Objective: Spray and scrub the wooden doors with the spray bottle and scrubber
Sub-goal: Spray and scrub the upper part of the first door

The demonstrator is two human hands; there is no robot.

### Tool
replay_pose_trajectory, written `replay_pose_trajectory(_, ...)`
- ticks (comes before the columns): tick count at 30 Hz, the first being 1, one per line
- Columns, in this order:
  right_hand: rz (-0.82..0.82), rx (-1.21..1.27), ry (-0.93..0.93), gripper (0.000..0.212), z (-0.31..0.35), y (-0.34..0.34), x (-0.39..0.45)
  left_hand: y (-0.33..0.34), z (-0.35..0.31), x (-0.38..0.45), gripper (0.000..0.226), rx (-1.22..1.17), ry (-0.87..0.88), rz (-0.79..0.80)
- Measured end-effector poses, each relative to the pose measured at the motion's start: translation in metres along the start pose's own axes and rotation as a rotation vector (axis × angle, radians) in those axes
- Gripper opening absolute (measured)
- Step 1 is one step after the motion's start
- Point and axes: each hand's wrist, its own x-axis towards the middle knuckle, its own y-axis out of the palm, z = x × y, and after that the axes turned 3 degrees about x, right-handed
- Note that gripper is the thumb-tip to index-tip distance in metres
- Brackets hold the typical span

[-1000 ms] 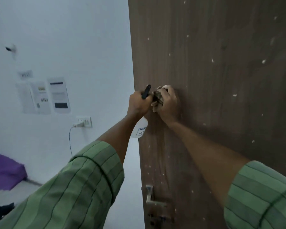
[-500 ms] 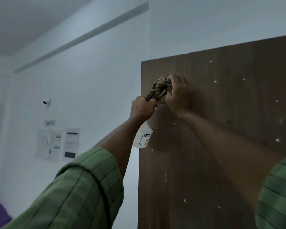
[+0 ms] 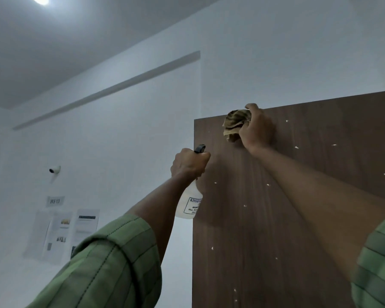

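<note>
Both busy | left hand (image 3: 190, 163) grips spray bottle (image 3: 190, 204) upright, nozzle doorward | right hand (image 3: 257, 130) clutches scrubber (image 3: 235, 124)

Single head-worn wide-angle view, tilted upward toward the top corner of the wooden door (image 3: 298, 207), close at arm's reach; wall (image 3: 120, 141) and ceiling (image 3: 65, 52) fill the left.

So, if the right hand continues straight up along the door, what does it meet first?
Probably nothing: the right hand, gripping the scrubber, already sits at the wooden door top edge. Above, only white wall shows, likely set further back.
</note>
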Motion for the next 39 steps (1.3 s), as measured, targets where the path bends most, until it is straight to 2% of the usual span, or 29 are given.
replay_pose_trajectory(5, -0.020, 0.046, -0.096, 0.047, 0.006, 0.017, 0.012, 0.003, -0.003, 0.021, 0.020, 0.025, 0.028, 0.016)
replay_pose_trajectory(10, 0.017, -0.004, -0.231, 0.042, 0.013, 0.039, 0.018, 0.009, 0.004, 0.041, 0.025, -0.003, 0.074, 0.106)
replay_pose_trajectory(13, 0.039, -0.077, -0.296, 0.042, 0.013, 0.054, 0.019, 0.013, 0.005, 0.047, 0.027, 0.027, 0.083, 0.081)
replay_pose_trajectory(17, 0.018, -0.121, -0.277, 0.042, 0.005, 0.066, 0.023, 0.014, 0.006, 0.056, 0.027, 0.003, 0.081, 0.020)
replay_pose_trajectory(20, 0.054, -0.145, -0.263, 0.038, 0.001, 0.072, 0.016, 0.012, 0.008, 0.063, 0.041, -0.090, 0.082, 0.063)
replay_pose_trajectory(22, 0.086, -0.125, -0.311, 0.045, -0.001, 0.078, 0.001, 0.012, 0.011, 0.065, 0.049, -0.097, 0.095, 0.089)
replay_pose_trajectory(24, 0.146, -0.091, -0.456, 0.051, -0.008, 0.079, -0.022, 0.012, 0.014, 0.064, 0.050, -0.107, 0.109, 0.086)
replay_pose_trajectory(27, 0.341, -0.112, -0.818, 0.039, -0.026, 0.076, -0.042, 0.012, 0.019, 0.068, 0.046, -0.077, 0.126, 0.081)
replay_pose_trajectory(29, 0.382, -0.141, -0.966, 0.038, -0.029, 0.077, -0.025, 0.008, 0.018, 0.072, 0.046, -0.072, 0.136, 0.090)
replay_pose_trajectory(30, 0.357, -0.130, -0.933, 0.038, -0.026, 0.080, -0.009, 0.007, 0.018, 0.075, 0.046, -0.073, 0.139, 0.092)
replay_pose_trajectory(34, 0.210, -0.108, -0.427, 0.047, -0.003, 0.098, 0.042, 0.003, 0.017, 0.084, 0.048, -0.102, 0.151, 0.073)
replay_pose_trajectory(35, 0.228, -0.118, -0.424, 0.048, 0.001, 0.103, 0.035, 0.002, 0.018, 0.084, 0.048, -0.109, 0.156, 0.062)
replay_pose_trajectory(39, 0.542, -0.062, -0.931, 0.043, -0.011, 0.098, -0.015, -0.005, 0.016, 0.084, 0.049, -0.142, 0.179, 0.047)
